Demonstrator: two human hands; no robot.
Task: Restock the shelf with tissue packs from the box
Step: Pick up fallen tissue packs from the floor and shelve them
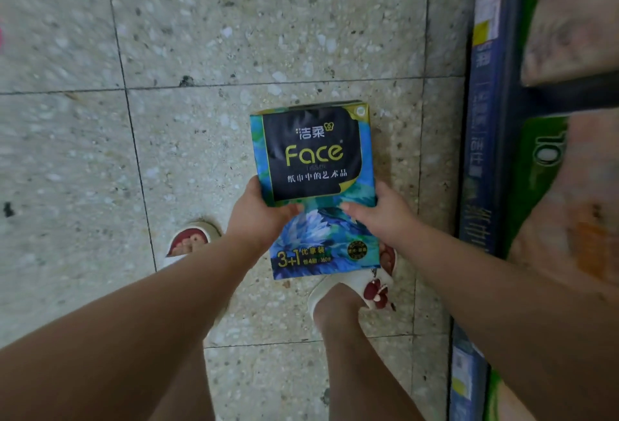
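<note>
Speckled pale terrazzo floor is divided into large squares by thin dark joints, marked by small dark stains, and bordered at right by a blue-fronted shelf.

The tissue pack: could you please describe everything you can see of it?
The tissue pack is a rectangular multipack in glossy plastic wrap, with a blue-green floral print, a black panel reading "Face" in gold, and "3+1" near its lower edge. It is held above the terrazzo floor, printed face toward the camera. The left hand grips its left side and the right hand its right, thumbs on the front.
</note>
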